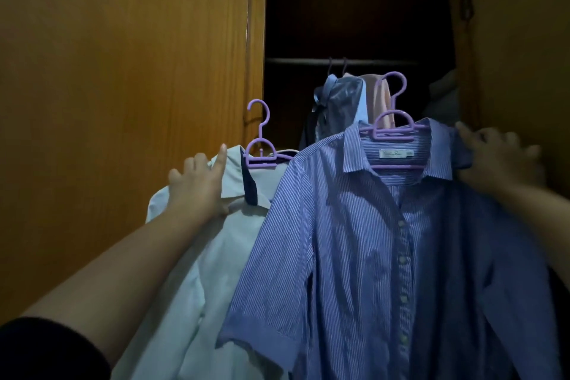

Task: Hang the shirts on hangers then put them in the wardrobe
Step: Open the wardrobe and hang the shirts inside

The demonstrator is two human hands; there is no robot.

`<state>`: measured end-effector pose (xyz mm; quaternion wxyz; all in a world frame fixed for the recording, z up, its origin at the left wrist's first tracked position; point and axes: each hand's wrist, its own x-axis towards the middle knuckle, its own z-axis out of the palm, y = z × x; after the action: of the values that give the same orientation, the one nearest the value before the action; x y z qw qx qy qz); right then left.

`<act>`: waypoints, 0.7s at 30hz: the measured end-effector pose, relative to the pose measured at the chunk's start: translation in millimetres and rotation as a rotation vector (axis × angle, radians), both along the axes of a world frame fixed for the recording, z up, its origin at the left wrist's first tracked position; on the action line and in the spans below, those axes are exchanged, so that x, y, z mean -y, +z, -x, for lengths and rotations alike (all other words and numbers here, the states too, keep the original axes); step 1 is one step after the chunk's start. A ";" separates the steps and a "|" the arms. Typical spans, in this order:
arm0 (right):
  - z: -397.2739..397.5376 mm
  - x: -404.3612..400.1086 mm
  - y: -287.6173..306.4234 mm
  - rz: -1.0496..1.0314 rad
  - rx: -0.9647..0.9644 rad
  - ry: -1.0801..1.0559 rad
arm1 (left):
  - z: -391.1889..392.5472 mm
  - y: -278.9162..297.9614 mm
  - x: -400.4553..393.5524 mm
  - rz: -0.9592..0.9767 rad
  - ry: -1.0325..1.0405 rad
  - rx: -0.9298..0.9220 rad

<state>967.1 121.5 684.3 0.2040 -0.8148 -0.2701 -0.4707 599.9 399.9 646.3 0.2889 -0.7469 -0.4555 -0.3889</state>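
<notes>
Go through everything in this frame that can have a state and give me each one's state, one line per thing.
Wardrobe: open, dark inside.
Rail: already carries hung clothes.
Striped blue shirt: on a purple hanger, buttoned, not yet on the rail.
White shirt: on a second purple hanger, not yet on the rail.
Left hand: grips the white shirt's shoulder.
Right hand: holds the striped shirt's shoulder, blurred.

I count two shirts before me, one striped blue shirt point(385, 241) and one white shirt point(197, 256), each on one of two purple hangers point(393, 129) point(262, 154).
</notes>
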 end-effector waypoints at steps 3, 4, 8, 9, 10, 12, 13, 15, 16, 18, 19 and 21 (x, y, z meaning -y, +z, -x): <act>0.2 5.7 8.0 -0.049 0.003 -0.010 | -0.4 2.2 -1.4 0.006 -0.005 0.007; 0.2 7.0 10.1 -0.067 0.003 -0.018 | -0.3 2.6 -1.3 0.010 -0.010 0.006; -2.2 12.2 15.1 -0.119 -0.011 -0.100 | 2.5 3.0 -2.3 -0.030 0.005 -0.015; -1.7 11.5 15.3 -0.115 -0.024 -0.113 | 4.0 2.4 -3.1 -0.046 0.008 -0.023; 0.0 9.5 15.4 -0.105 -0.031 -0.124 | 5.2 1.9 -3.6 -0.062 0.010 -0.035; 5.5 0.9 16.0 -0.081 -0.014 -0.132 | 7.8 1.6 -4.8 -0.086 0.007 -0.058; 9.6 -4.4 17.2 -0.070 0.008 -0.120 | 9.1 2.4 -4.7 -0.098 0.002 -0.067; 18.8 -16.7 19.8 -0.062 0.060 -0.079 | 11.8 5.1 -3.9 -0.122 0.006 -0.096; 24.3 -22.8 21.7 -0.056 0.082 -0.063 | 13.0 6.6 -3.6 -0.132 0.016 -0.115; 34.3 -34.8 25.2 -0.032 0.111 -0.064 | 14.8 9.2 -2.5 -0.140 0.028 -0.143; 38.0 -41.0 26.7 -0.027 0.131 -0.064 | 15.1 10.4 -2.5 -0.140 0.027 -0.147; 43.9 -53.3 29.2 -0.028 0.183 -0.058 | 14.9 12.6 -2.9 -0.137 0.012 -0.142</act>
<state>923.2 174.8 713.5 0.1761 -0.7728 -0.2571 -0.5528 585.0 402.7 658.9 0.3731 -0.7484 -0.4105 -0.3636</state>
